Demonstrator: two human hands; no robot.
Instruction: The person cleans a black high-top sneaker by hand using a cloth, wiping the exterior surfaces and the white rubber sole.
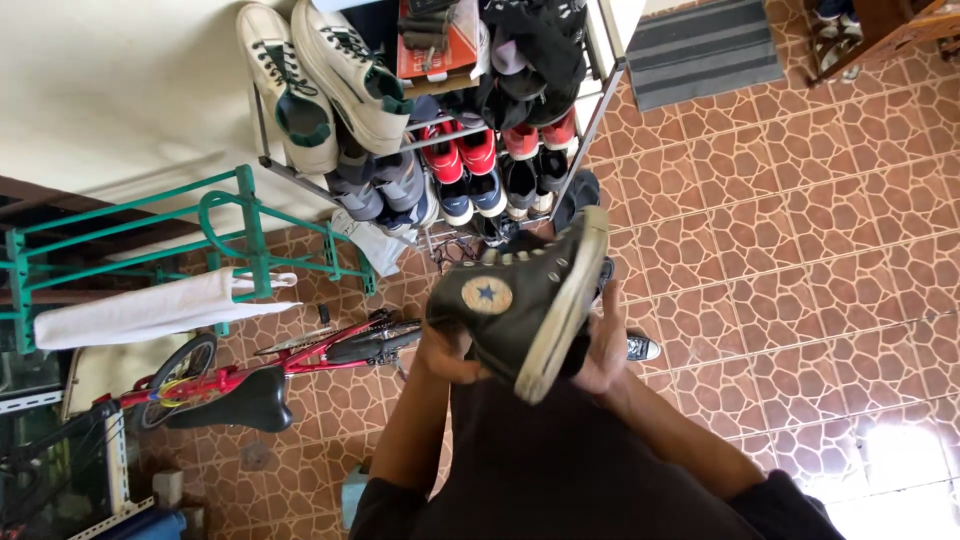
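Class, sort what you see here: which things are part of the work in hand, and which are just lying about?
In hand:
black high-top shoe
left hand
right hand

Lying about:
shoe rack
white shoes
red bicycle
green metal frame
white cloth
grey doormat

- the tiled floor (800,230) to my right lies open.
- a packed shoe rack (600,110) blocks ahead.
- a red bicycle (300,350) and green railing (240,230) crowd my left.
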